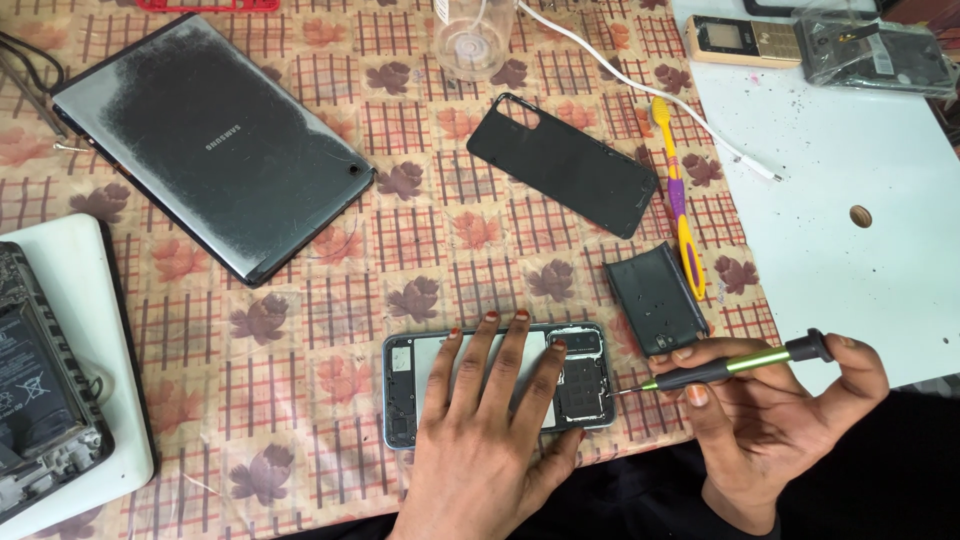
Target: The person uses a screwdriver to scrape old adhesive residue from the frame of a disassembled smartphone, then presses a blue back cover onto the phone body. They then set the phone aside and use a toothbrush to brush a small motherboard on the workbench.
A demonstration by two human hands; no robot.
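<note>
Left hand flat on the opened phone, fingers spread across its bare back and pinning it to the patterned tablecloth at the near edge, just left of centre. The phone lies lengthwise, back cover off, circuit board showing at its right end.

Right hand sits just to the right, fingers pinched round a slim screwdriver with a green-and-black handle — the tip points left at the phone's right edge, and whether it touches I cannot tell.

Just beyond the right hand lies a dark battery, tilted. Beside it, running away from us, a yellow-and-purple toothbrush. Left of the brush, the black back cover lies inner side up.

Far left — a grey tablet face down, set at an angle. At the near left edge a second opened device rests on a white board. Right side, a white work mat carries a white cable, with a small gold keypad phone at its far end.
</note>
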